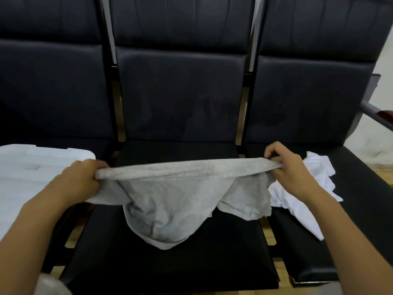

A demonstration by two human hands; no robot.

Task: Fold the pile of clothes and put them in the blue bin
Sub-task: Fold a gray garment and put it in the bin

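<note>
A grey garment (170,205) hangs stretched between my two hands above the middle black seat (170,267). My left hand (78,179) grips its left end, fingers curled over the top edge. At the right end my right hand (285,167) pinches the fabric. The cloth sags in the middle and its lower fold touches the seat. A crumpled white garment (306,201) lies on the right seat, just beyond my right hand. No blue bin can be made out with certainty.
A pale, overexposed box lid or container (32,173) sits on the left seat beside my left hand. Three dark padded seat backs (180,92) rise behind. A metal armrest (376,116) juts out at far right. Wooden floor shows between the seats.
</note>
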